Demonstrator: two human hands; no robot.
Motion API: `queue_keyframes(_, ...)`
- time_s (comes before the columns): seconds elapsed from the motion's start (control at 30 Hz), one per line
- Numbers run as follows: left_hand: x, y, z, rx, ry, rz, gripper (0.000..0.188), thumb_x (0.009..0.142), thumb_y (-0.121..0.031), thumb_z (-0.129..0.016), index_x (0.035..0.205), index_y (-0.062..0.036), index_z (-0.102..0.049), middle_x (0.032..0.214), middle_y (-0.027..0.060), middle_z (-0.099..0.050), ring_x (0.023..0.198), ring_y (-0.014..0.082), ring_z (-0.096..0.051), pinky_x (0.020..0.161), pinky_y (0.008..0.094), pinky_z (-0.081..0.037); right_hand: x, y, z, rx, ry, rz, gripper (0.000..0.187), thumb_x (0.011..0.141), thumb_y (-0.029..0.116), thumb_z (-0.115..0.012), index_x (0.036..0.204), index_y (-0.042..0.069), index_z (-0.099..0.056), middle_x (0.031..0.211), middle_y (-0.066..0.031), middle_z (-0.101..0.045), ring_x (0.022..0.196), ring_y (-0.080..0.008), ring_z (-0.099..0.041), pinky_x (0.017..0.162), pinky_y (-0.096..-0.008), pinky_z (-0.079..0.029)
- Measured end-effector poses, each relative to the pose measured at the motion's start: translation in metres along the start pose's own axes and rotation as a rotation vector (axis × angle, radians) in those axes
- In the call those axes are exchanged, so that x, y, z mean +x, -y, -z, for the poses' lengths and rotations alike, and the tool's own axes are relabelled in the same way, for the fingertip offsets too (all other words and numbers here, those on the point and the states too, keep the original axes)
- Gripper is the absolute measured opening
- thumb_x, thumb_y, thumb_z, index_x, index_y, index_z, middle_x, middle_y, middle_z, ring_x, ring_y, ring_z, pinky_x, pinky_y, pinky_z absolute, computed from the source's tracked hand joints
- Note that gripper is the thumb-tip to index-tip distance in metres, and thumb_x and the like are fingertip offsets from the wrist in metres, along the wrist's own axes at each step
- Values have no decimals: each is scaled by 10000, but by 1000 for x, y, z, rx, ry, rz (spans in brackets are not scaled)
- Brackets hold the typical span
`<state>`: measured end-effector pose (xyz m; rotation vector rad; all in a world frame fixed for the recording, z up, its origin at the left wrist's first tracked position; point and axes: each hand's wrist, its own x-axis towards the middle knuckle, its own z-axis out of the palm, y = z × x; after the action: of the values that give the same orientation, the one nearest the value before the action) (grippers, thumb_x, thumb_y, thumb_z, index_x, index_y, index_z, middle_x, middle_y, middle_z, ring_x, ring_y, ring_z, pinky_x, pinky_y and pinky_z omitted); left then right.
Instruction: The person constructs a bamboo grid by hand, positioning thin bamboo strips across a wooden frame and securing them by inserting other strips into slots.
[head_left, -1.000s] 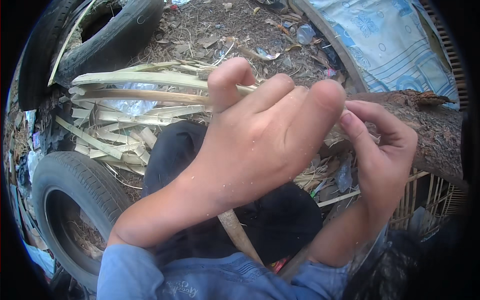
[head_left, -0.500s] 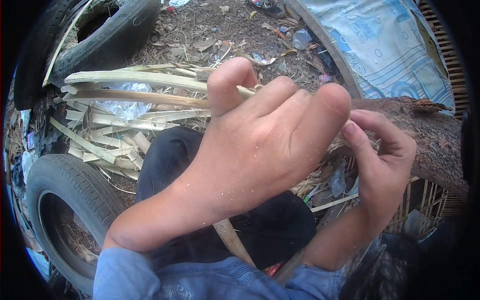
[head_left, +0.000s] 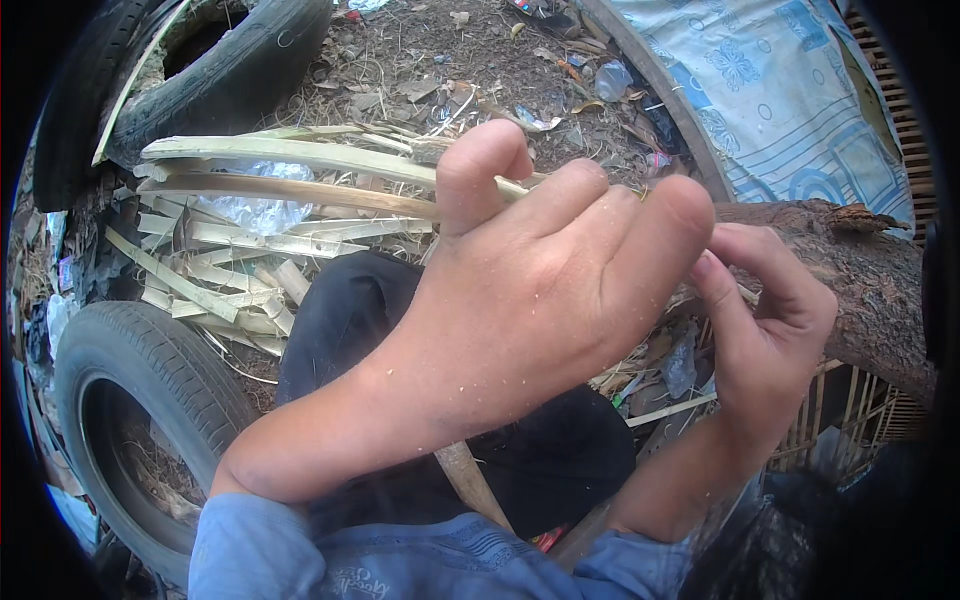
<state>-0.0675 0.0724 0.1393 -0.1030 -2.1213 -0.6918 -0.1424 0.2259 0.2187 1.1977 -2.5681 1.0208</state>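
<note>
Since the last second both hands have eased slightly right and nearer; otherwise the pose matches, so I'd judge the handiwork is at the same stage. The left hand (head_left: 525,300) has its fingers curled, but I can't tell whether it grips anything. The right hand (head_left: 765,315) draws thumb and forefinger together beside it, any pinched piece hidden. Long pale strips (head_left: 290,153) run from the far left behind the left hand, beyond the dark trouser leg (head_left: 345,300).
</note>
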Motion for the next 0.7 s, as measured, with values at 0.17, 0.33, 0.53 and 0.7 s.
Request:
queue_keyframes(0.17, -1, 3, 0, -8, 32, 24, 587, 680, -251, -822, 1143, -137, -480, 910, -86, -620, 776, 99, -613, 830, 395, -238, -1, -4, -2, -66, 56, 70, 144, 814, -67, -691, 957, -70, -687, 923, -107, -688, 857, -133, -612, 775, -244, -460)
queue_keyframes(0.33, 0, -4, 4, 63, 77, 57, 538, 698, -270, -794, 1153, -139, -539, 881, -87, -626, 772, 88, -594, 829, 391, -247, -4, -3, -5, -100, -37, 94, 200, 705, 0, -774, 901, 11, -735, 873, -112, -718, 850, -201, -668, 782, -301, -467)
queue_keyframes(0.53, 1, -3, 7, 101, 118, 34, 403, 706, -228, -775, 1081, -151, -649, 802, -80, -631, 770, 88, -588, 824, 380, -260, -18, -2, -5, -285, 49, 248, 512, 609, 28, -810, 1100, -6, -670, 1029, -124, -685, 927, -249, -646, 836, -330, -466)
queue_keyframes(0.7, 3, -7, 17, 95, 227, 55, 457, 725, -109, -748, 1170, -132, -645, 840, -40, -654, 811, 124, -616, 819, 351, -309, -26, -14, -9, -338, -19, 327, 519, 610, 79, -807, 1108, 24, -670, 996, -102, -680, 901, -272, -643, 806, -376, -435)
